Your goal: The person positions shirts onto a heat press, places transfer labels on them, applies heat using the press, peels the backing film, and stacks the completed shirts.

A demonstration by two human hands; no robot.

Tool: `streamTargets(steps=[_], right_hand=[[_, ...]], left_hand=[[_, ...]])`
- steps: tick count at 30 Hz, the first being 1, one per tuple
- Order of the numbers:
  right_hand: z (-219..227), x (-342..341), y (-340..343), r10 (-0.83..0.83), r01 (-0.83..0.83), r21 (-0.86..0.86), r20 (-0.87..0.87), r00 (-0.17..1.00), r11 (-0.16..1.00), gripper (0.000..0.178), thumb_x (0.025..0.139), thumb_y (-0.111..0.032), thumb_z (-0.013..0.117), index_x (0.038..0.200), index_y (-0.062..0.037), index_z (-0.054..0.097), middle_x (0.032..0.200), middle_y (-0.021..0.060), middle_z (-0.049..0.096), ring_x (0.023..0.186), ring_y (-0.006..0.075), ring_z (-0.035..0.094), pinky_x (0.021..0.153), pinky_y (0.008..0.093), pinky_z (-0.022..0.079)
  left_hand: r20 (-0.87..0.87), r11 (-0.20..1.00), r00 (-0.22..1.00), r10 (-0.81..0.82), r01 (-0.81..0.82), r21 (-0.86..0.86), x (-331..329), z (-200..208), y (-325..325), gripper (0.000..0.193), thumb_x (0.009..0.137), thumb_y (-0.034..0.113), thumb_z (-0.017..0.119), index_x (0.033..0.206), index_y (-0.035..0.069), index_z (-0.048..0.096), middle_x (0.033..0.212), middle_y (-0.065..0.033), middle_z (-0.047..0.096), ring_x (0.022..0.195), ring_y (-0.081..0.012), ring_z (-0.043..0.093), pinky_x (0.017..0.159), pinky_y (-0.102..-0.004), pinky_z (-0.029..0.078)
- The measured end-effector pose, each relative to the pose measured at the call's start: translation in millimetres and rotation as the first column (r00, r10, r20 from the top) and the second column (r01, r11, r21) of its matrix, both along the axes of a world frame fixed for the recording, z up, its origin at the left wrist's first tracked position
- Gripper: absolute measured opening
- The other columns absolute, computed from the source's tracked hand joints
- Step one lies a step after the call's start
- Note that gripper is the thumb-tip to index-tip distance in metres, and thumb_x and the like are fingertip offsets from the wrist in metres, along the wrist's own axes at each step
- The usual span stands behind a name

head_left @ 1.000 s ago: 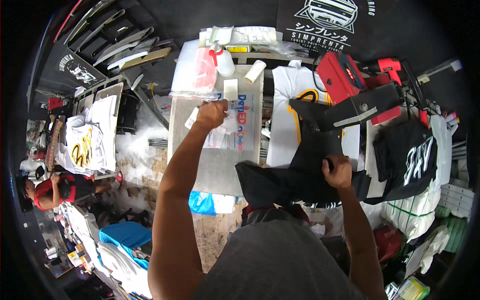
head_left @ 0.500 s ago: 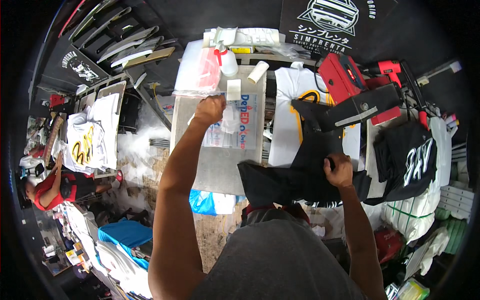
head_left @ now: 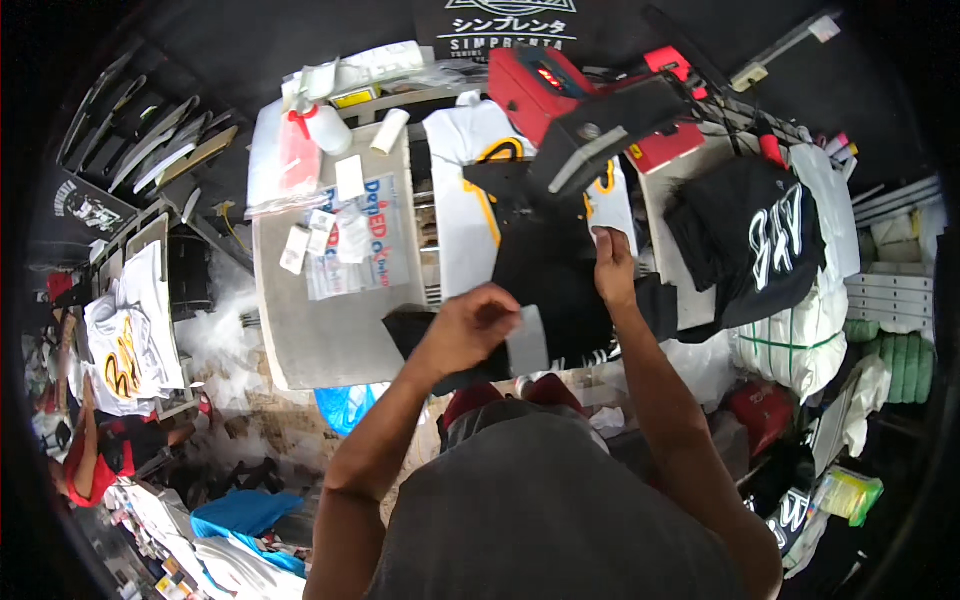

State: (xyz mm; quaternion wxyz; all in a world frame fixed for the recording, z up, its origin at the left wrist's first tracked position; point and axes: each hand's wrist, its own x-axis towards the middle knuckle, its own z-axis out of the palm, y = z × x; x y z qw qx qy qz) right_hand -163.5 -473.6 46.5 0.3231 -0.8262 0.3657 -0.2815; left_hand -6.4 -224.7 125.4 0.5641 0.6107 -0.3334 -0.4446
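My left hand [head_left: 470,335] is closed in a pinch on a small pale, translucent piece of film [head_left: 527,340], above the near part of a black shirt [head_left: 550,250]. The shirt is spread over a white shirt with black and yellow print [head_left: 462,150], beneath the raised head of a red and black heat press [head_left: 590,125]. Over the right side of the black shirt is my right hand [head_left: 614,270]. Its fingers are drawn together, and a small pale spot shows at their tips; I cannot make out what it is.
The grey table [head_left: 330,345] at left bears a printed plastic bag [head_left: 325,265], small white stacks [head_left: 295,249], a spray bottle [head_left: 326,130] and a roll [head_left: 389,131]. Folded black shirts [head_left: 745,235] lie at right. A person in red [head_left: 90,460] works at far left.
My left hand has left the small stacks on the grey table and come right, over the black shirt, with the film piece. My right hand has moved farther up the shirt. The view has swung right.
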Motion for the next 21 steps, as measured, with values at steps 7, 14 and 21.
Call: streamTargets(steps=[7, 14, 21], right_hand=[[14.4, -65.4, 24.1, 0.139, -0.137, -0.033, 0.072, 0.988, 0.99, 0.03, 0.093, -0.01, 0.069, 0.121, -0.003, 0.063, 0.125, 0.0215, 0.058, 0.119, 0.0392, 0.057, 0.103, 0.0453, 0.047], [9.7, -72.8, 30.8, 0.311, -0.308, -0.047, 0.198, 0.93, 0.95, 0.036, 0.092, -0.012, 0.072, 0.127, -0.0071, 0.064, 0.142, 0.0173, 0.05, 0.127, 0.0375, 0.055, 0.108, 0.0433, 0.046], [-2.6, -86.8, 27.0, 0.336, -0.348, 0.068, 0.138, 0.932, 0.935, 0.035, 0.098, -0.013, 0.065, 0.132, -0.0094, 0.063, 0.14, 0.0206, 0.051, 0.129, 0.0395, 0.054, 0.107, 0.0423, 0.046]], left_hand=[[0.602, 0.997, 0.795, 0.067, -0.03, -0.071, -36.1, -28.5, -84.8, 0.016, 0.088, 0.006, 0.074, 0.103, 0.005, 0.07, 0.099, -0.013, 0.073, 0.091, -0.0311, 0.069, 0.083, -0.0378, 0.054], [0.679, 0.901, 0.618, 0.396, -0.403, -0.159, -33.8, -45.8, -44.4, 0.018, 0.092, 0.001, 0.068, 0.109, 0.008, 0.068, 0.121, -0.0171, 0.068, 0.112, -0.035, 0.067, 0.089, -0.0393, 0.055], [0.503, 0.818, 0.699, 0.508, -0.575, -0.029, -74.5, -106.4, 24.8, 0.011, 0.095, 0.001, 0.065, 0.106, 0.004, 0.067, 0.115, -0.0166, 0.069, 0.107, -0.0308, 0.069, 0.092, -0.0374, 0.055]])
